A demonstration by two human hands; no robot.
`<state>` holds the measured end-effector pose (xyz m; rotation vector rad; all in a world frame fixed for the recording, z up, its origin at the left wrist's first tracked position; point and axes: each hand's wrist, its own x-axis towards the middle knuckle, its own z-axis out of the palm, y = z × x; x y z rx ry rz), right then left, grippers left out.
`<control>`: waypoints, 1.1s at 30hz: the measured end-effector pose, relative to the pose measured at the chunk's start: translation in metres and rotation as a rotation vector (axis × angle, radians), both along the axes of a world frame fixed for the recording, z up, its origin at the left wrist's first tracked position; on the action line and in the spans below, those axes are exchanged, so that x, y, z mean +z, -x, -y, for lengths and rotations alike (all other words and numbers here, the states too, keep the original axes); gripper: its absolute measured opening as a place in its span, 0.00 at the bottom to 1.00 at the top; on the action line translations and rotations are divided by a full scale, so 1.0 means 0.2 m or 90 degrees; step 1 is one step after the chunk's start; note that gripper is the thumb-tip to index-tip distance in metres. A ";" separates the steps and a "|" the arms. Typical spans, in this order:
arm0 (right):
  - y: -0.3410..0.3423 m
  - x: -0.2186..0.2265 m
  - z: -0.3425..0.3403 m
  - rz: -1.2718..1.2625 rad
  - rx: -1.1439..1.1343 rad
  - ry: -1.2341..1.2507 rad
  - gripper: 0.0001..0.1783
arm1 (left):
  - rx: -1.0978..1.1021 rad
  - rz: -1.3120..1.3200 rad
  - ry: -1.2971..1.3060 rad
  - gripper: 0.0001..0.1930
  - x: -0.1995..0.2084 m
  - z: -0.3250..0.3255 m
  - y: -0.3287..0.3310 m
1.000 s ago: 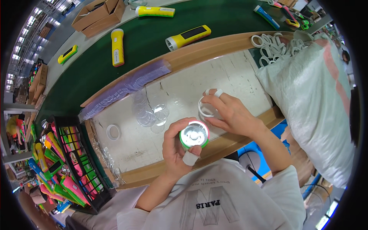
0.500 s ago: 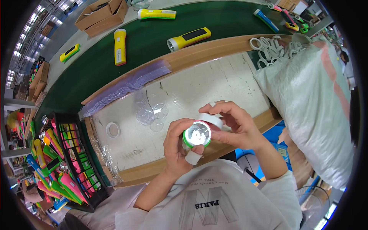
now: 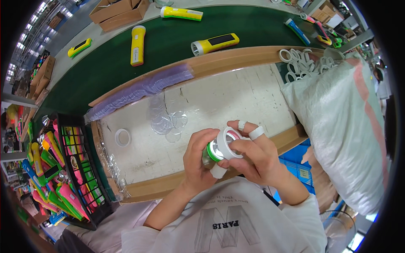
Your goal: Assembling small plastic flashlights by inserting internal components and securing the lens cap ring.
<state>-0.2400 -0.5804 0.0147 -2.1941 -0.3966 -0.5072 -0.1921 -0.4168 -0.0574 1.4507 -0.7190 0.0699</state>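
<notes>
In front of my chest, my left hand (image 3: 197, 159) is closed around a flashlight (image 3: 210, 153) with a green rim and a shiny reflector; its body is mostly hidden by the palm. My right hand (image 3: 259, 158) pinches a white ring (image 3: 221, 144), tilted against the front of the flashlight head. I cannot tell whether the ring is seated all round. White wraps cover the left thumb and fingers of the right hand. Thin clear discs (image 3: 162, 122) lie loose on the pale board (image 3: 215, 97) beyond my hands, and another white ring (image 3: 123, 138) rests at its left.
A long row of clear discs (image 3: 141, 92) lines the board's far edge. Several yellow flashlights (image 3: 137, 46) lie on the green belt (image 3: 105, 63). A black crate (image 3: 82, 168) of colourful flashlights stands at left. White rings (image 3: 301, 63) and a large white sack (image 3: 337, 130) are at right.
My right hand has brought the white ring down and left from beside the flashlight onto its front. The flashlight head has turned toward the right.
</notes>
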 end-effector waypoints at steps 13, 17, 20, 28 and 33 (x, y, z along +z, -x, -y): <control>0.04 0.08 0.05 -0.014 0.031 0.150 0.27 | -0.007 0.123 -0.255 0.34 0.07 -0.10 0.04; 0.09 0.07 0.02 -0.043 0.027 0.135 0.27 | 0.030 0.194 -0.356 0.26 0.09 -0.10 0.10; 0.12 0.11 0.03 -0.081 0.025 0.150 0.30 | 0.052 0.175 -0.375 0.22 0.10 -0.07 0.14; 0.04 0.34 0.05 -0.315 0.149 0.325 0.34 | 0.079 0.362 -0.342 0.13 0.14 -0.05 0.12; 0.07 0.28 0.06 -0.215 0.179 0.418 0.31 | 0.062 0.337 -0.323 0.11 0.14 -0.04 0.12</control>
